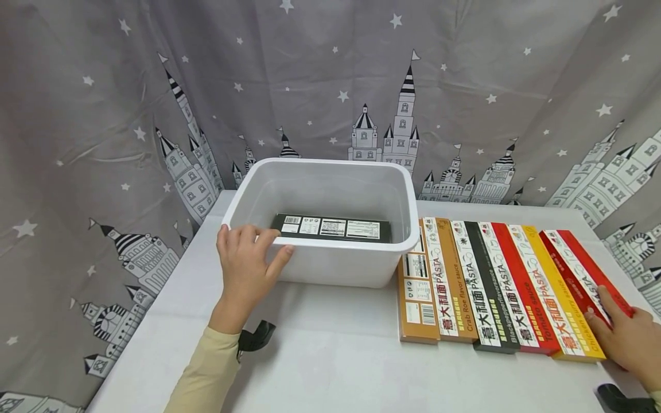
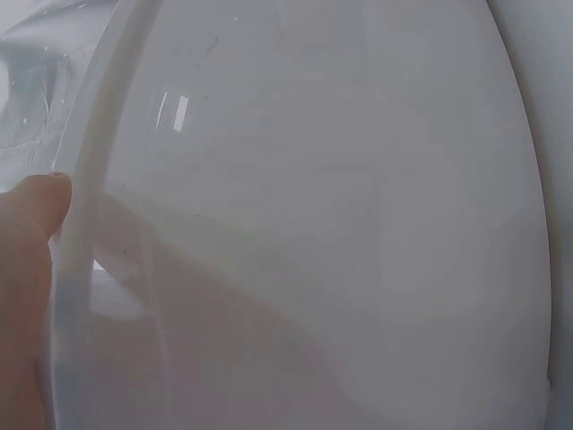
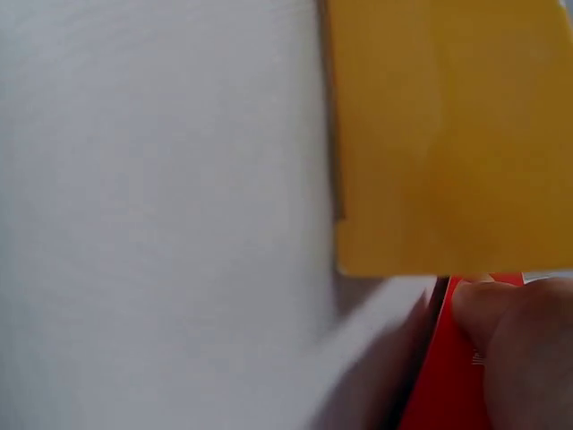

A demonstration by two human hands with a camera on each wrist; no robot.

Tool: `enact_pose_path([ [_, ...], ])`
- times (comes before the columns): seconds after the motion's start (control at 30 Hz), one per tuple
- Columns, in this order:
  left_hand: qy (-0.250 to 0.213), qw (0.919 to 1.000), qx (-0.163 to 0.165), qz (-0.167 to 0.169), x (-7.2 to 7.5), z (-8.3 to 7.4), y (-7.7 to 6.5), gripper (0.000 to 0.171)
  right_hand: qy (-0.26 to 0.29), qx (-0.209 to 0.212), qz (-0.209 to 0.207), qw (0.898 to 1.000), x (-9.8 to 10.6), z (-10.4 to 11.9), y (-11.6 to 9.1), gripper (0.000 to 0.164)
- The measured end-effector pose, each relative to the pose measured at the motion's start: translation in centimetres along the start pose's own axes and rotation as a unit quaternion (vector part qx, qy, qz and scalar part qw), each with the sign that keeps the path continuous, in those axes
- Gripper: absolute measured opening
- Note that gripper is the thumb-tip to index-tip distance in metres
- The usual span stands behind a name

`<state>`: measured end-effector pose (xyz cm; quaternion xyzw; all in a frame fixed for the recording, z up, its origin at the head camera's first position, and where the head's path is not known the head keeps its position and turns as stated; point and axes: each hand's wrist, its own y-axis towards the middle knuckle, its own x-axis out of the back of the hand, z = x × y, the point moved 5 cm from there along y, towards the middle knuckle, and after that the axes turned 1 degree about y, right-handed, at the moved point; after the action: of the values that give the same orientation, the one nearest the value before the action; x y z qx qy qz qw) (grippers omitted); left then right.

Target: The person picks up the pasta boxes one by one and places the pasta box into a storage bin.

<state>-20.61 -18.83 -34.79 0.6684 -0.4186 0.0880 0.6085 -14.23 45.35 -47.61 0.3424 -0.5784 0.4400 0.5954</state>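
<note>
My left hand (image 1: 247, 267) grips the near left rim of a white plastic bin (image 1: 335, 267). In the left wrist view the thumb (image 2: 45, 202) lies at the rim. Inside the bin lies a black box (image 1: 333, 228) with white label panels. At the far right of the row my right hand (image 1: 625, 338) holds the near end of a red pasta box (image 1: 578, 268), thumb on one side and fingers on the other. Beside it lies the yellow chicken curry pasta box (image 1: 555, 292); the right wrist view shows its plain yellow end (image 3: 448, 143) close to that hand.
Left of the yellow box lie a red tomato pasta box (image 1: 521, 287), a black pepper pasta box (image 1: 485, 287), a brown crab roe box (image 1: 454, 281) and another brown box (image 1: 417, 292). All rest on the white table (image 1: 330, 355). A grey castle-print curtain (image 1: 310, 69) hangs behind.
</note>
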Motion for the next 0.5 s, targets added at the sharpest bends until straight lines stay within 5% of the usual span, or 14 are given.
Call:
enact_pose_path([
  [0.27,0.002,1.0000,-0.001,0.001,-0.1,0.0,0.0,0.081,0.072,0.033,-0.067,0.995,2.9,0.3,0.2,0.077],
  [0.5,-0.001,1.0000,0.000,0.004,-0.1,0.0,0.0,0.082,0.056,0.085,-0.099,0.990,6.6,2.7,0.9,0.077],
])
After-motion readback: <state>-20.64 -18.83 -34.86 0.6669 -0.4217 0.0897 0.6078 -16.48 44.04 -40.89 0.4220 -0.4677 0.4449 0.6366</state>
